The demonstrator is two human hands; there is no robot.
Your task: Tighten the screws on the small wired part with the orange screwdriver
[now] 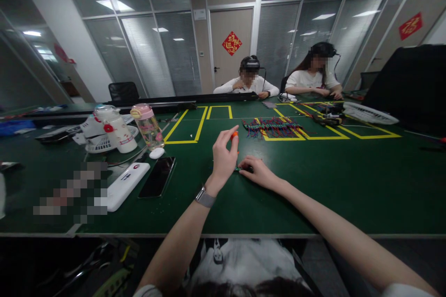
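My left hand (223, 155) is raised above the green table (313, 181), fingers pinched on a small orange-handled tool (234, 135) that points down. A watch sits on that wrist. Just to the right, my right hand (258, 171) rests on the table with its fingers pressed on a small dark part (244, 169) with green bits; what it is I cannot make out. A pile of red, blue and green wired pieces (273, 126) lies farther back, beyond both hands.
On the left lie a black phone (158, 176), a white power bank (124, 185), a white mouse-like object (156, 152), a pink-lidded bottle (148, 125) and a white bottle (116, 129). Yellow tape boxes (184, 130) mark the table. Two people sit at the far side.
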